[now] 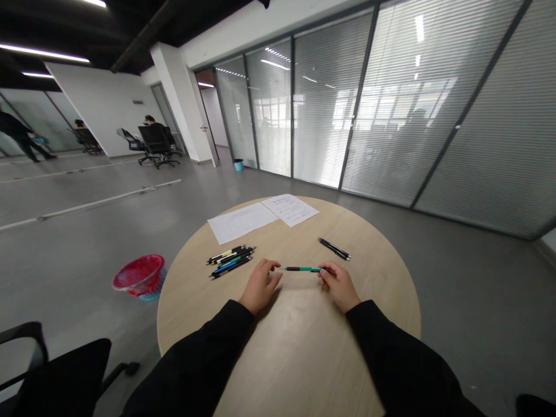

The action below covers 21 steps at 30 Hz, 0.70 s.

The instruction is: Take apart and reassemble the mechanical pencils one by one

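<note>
My right hand (pixel 341 285) pinches the clip end of a green pen (pixel 307 269) with a dark grip. The pen lies level just above the table, its thin metal tip pointing left. Close to that tip is my left hand (pixel 262 284), thumb and forefinger apart, with nothing held between them. Left of it, a loose group of pens (pixel 230 262) in black, blue, green and yellow rests on the wood. Two black pens (pixel 334 248) lie side by side beyond my right hand.
Two printed sheets (pixel 243 222) lie at the far side of the round table (pixel 299 353). A red basket (pixel 139 275) stands on the floor at left, near a black chair (pixel 61 376). People and office chairs (pixel 157 145) are in the background.
</note>
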### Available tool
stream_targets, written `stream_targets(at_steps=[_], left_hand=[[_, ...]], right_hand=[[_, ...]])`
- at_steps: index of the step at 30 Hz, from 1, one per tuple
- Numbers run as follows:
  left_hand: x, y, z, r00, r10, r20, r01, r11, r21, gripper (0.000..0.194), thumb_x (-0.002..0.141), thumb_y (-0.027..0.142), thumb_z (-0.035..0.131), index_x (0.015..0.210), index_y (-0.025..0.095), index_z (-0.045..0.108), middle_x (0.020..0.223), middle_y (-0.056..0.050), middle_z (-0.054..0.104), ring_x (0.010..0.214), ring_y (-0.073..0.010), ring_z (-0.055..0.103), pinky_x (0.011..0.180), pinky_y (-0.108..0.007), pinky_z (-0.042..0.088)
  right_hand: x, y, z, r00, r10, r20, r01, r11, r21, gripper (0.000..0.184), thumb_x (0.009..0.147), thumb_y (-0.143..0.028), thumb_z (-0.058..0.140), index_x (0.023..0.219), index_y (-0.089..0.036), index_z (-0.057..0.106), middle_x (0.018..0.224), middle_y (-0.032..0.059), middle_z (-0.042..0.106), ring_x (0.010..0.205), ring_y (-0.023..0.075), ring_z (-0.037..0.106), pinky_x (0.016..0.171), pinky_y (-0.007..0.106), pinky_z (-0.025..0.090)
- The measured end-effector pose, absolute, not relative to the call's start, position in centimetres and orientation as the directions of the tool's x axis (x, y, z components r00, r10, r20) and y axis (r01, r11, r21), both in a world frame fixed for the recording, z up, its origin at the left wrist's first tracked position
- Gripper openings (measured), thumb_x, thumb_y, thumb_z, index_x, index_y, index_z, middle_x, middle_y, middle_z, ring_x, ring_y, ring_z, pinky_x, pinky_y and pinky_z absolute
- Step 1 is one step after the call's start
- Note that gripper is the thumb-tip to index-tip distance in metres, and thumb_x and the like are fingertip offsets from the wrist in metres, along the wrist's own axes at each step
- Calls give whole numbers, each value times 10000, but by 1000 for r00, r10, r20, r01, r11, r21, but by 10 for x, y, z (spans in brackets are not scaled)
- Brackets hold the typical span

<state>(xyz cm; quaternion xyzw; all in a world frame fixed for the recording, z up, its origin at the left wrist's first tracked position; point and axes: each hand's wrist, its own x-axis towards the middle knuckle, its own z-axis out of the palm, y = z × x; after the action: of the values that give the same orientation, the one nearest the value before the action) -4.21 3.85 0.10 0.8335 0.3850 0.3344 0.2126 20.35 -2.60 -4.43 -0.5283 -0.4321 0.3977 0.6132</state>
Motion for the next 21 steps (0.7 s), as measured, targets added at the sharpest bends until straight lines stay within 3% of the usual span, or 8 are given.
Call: stream_targets(at_steps=[9, 21], left_hand=[[-39, 34, 10, 509, 764, 396, 443, -627, 641, 227, 953, 335, 476, 920, 189, 646, 869, -70, 615, 790, -194, 564, 752, -327, 461], [-42, 40, 3, 427, 807, 408, 437, -580, 688, 171, 902, 303, 523, 850, 185, 636, 813, -50, 621, 738, -183, 547, 689, -304, 437]], right_hand=[[202, -26, -44, 283, 952, 116, -15, 125, -992, 355, 763, -499, 691, 907, -176, 652, 719, 18, 644, 545, 131, 548, 468, 241, 407], [205, -25, -46, 299, 946, 126, 14, 128, -992, 287, 783, -434, 664, 911, -178, 648, 738, 13, 641, 557, 132, 554, 464, 236, 398]])
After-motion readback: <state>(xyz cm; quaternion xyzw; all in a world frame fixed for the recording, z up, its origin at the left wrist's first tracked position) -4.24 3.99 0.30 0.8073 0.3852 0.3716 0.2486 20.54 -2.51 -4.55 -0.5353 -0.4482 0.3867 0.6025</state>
